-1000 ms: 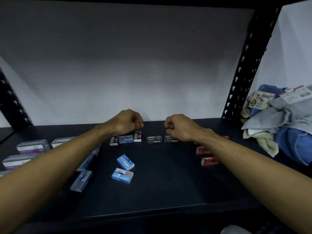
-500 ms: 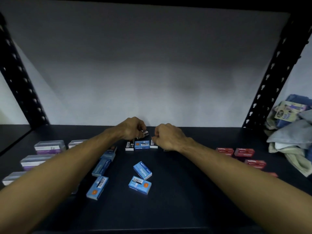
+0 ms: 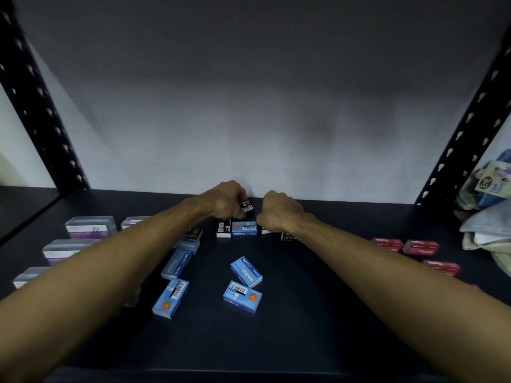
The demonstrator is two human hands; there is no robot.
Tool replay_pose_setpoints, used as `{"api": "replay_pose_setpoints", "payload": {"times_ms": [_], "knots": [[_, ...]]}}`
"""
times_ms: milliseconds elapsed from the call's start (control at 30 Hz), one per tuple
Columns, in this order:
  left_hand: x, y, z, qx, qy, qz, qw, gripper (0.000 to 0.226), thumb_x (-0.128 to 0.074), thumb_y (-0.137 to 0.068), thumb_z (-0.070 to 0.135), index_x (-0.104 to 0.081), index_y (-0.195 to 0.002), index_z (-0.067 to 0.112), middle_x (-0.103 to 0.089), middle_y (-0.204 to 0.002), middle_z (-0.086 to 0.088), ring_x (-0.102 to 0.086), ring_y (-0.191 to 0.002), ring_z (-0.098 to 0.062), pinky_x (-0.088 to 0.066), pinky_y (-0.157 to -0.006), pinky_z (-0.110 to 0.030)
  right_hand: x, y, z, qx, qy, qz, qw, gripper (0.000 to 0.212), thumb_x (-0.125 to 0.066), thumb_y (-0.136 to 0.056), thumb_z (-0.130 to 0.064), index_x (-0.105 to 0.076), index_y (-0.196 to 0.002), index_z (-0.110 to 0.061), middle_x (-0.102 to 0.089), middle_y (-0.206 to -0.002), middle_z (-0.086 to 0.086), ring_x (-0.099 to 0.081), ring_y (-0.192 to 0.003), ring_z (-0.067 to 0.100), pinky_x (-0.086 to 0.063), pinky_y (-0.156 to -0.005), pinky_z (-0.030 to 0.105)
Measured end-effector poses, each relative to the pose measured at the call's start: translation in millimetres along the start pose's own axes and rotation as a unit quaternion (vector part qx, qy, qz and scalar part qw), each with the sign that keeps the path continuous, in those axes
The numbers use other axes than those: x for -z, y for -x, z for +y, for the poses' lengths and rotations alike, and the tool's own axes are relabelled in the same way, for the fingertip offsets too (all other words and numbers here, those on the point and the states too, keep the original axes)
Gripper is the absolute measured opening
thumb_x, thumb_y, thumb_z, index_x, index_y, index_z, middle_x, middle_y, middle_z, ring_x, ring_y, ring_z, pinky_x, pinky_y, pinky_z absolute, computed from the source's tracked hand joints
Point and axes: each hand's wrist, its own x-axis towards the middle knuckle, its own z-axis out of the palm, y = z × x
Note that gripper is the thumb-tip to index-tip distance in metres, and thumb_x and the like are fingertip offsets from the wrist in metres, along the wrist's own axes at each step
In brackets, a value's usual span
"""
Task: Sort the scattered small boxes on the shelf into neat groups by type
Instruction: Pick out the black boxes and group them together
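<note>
My left hand (image 3: 228, 201) is closed around a small black staple box (image 3: 247, 207), held just above the back row on the dark shelf (image 3: 304, 327). My right hand (image 3: 280, 214) is curled over other black boxes (image 3: 287, 237) in that row; whether it grips one is hidden. Between the hands a blue box (image 3: 244, 229) lies beside a black one (image 3: 223, 229). Two blue staple boxes (image 3: 246, 271) (image 3: 242, 297) lie loose mid-shelf. More blue boxes (image 3: 170, 298) line up by my left forearm.
Clear-lidded purple boxes (image 3: 91, 226) stand at the left. Red boxes (image 3: 420, 247) lie at the right, past my right forearm. Folded towels with a tag (image 3: 489, 217) pile up at the far right. Black perforated uprights (image 3: 467, 128) frame the shelf against a white back wall.
The view has swung left, so the boxes sit further right in frame. My left hand has lifted a black box clear of the row. Both hands have drawn closer together at the back.
</note>
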Motion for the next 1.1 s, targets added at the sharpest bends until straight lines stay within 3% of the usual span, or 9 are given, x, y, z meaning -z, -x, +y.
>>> {"api": "replay_pose_setpoints", "payload": {"times_ms": [133, 267, 400, 533, 667, 800, 933, 1100], "knots": [[1, 3, 3, -0.004, 0.001, 0.002, 1.0, 0.036, -0.076, -0.082, 0.008, -0.06, -0.113, 0.015, -0.06, -0.108, 0.0, -0.059, -0.094, -0.018, -0.046, -0.073, -0.026, -1, -3, -2, -0.01, -0.037, -0.001, 0.999, 0.024, -0.07, -0.087, -0.02, -0.047, -0.09, -0.011, -0.051, -0.076, 0.0, -0.05, -0.064, 0.013, -0.036, -0.047, 0.025], [1, 4, 0, -0.003, 0.006, 0.003, 1.0, 0.025, -0.075, -0.082, 0.008, -0.056, -0.089, 0.022, -0.06, -0.091, 0.004, -0.057, -0.081, -0.013, -0.041, -0.062, -0.022, -2, -6, -3, -0.016, -0.054, -0.002, 0.998, 0.021, -0.073, -0.084, -0.02, -0.056, -0.091, -0.01, -0.056, -0.076, 0.0, -0.054, -0.062, 0.013, -0.037, -0.048, 0.024], [2, 9, 0, -0.003, 0.01, 0.01, 1.0, 0.019, -0.074, -0.083, 0.01, -0.059, -0.093, 0.018, -0.059, -0.085, 0.005, -0.055, -0.075, -0.009, -0.041, -0.061, -0.022, -7, -8, -5, 0.0, -0.059, -0.001, 0.998, 0.019, -0.074, -0.082, -0.021, -0.058, -0.088, -0.013, -0.062, -0.082, 0.001, -0.061, -0.071, 0.017, -0.042, -0.052, 0.027], [8, 19, 1, -0.005, 0.028, 0.024, 0.999, 0.018, -0.073, -0.083, 0.009, -0.063, -0.095, 0.015, -0.063, -0.09, 0.0, -0.059, -0.079, -0.012, -0.045, -0.065, -0.024, -4, 0, -5, 0.025, -0.087, 0.021, 0.996, 0.021, -0.075, -0.083, -0.017, -0.06, -0.098, -0.014, -0.064, -0.089, 0.001, -0.063, -0.079, 0.018, -0.049, -0.058, 0.028], [14, 34, 4, -0.016, 0.052, 0.039, 0.998, 0.017, -0.072, -0.08, 0.008, -0.061, -0.09, 0.017, -0.065, -0.088, -0.001, -0.061, -0.081, -0.017, -0.049, -0.066, -0.027, 3, 13, -3, 0.047, -0.103, 0.036, 0.993, 0.015, -0.076, -0.081, -0.015, -0.063, -0.075, -0.012, -0.065, -0.077, 0.001, -0.063, -0.073, 0.017, -0.05, -0.057, 0.029], [16, 52, 9, -0.037, 0.06, 0.038, 0.997, 0.02, -0.071, -0.077, 0.007, -0.056, -0.084, 0.019, -0.061, -0.084, -0.001, -0.058, -0.075, -0.017, -0.048, -0.064, -0.029, 16, 33, 4, 0.06, -0.11, 0.035, 0.992, 0.017, -0.079, -0.079, -0.016, -0.07, -0.092, -0.009, -0.069, -0.091, 0.001, -0.066, -0.084, 0.018, -0.057, -0.075, 0.035], [12, 69, 20, -0.063, 0.071, 0.023, 0.995, 0.023, -0.073, -0.075, 0.005, -0.055, -0.082, 0.017, -0.059, -0.08, 0.0, -0.055, -0.07, -0.014, -0.046, -0.06, -0.027, 27, 59, 15, 0.074, -0.1, 0.023, 0.992, 0.028, -0.078, -0.081, -0.018, -0.068, -0.107, -0.013, -0.064, -0.089, -0.004, -0.062, -0.082, 0.015, -0.049, -0.07, 0.029], [-6, 84, 41, -0.082, 0.072, -0.018, 0.994, 0.029, -0.084, -0.072, 0.016, -0.058, -0.086, 0.018, -0.062, -0.08, 0.003, -0.057, -0.068, -0.01, -0.043, -0.058, -0.022, 31, 89, 34, 0.07, -0.055, -0.012, 0.996, 0.014, -0.075, -0.081, -0.018, -0.07, -0.093, -0.02, -0.066, -0.081, -0.006, -0.064, -0.076, 0.014, -0.054, -0.068, 0.031]]}}
